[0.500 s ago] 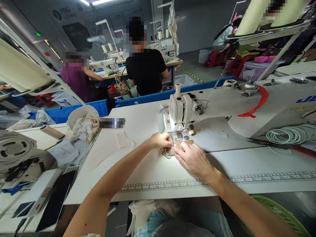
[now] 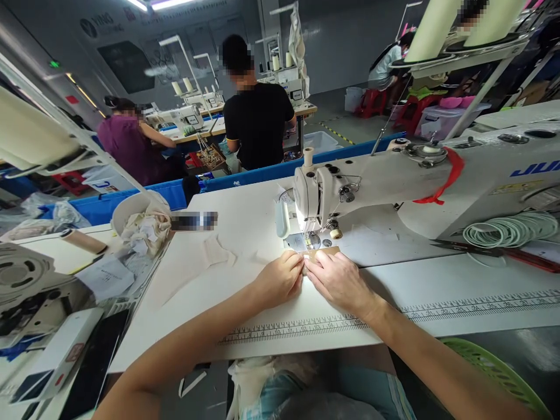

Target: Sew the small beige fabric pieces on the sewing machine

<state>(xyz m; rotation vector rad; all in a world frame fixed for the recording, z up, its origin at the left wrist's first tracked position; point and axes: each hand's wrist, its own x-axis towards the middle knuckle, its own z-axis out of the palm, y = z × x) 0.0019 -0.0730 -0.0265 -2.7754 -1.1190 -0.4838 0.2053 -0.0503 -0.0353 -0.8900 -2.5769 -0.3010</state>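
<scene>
A white sewing machine (image 2: 385, 175) stands on the white table (image 2: 245, 221). My left hand (image 2: 280, 279) and my right hand (image 2: 339, 280) meet just in front of its needle, fingertips pinching a small tan fabric piece (image 2: 324, 252) that lies flat on the table by the presser foot. Most of the piece is hidden under my fingers. Pale cut fabric pieces (image 2: 216, 252) lie to the left of my left hand.
Scissors with red handles (image 2: 494, 252) and a coil of white cord (image 2: 511, 228) lie at the right. A bowl of fabric scraps (image 2: 140, 224) sits at the left, a green basket (image 2: 494, 373) below right. Two people sew at machines behind a blue divider (image 2: 245, 175).
My left hand has drawn back from beside the presser foot toward me and now meets the right hand's fingertips. The view has shifted slightly left.
</scene>
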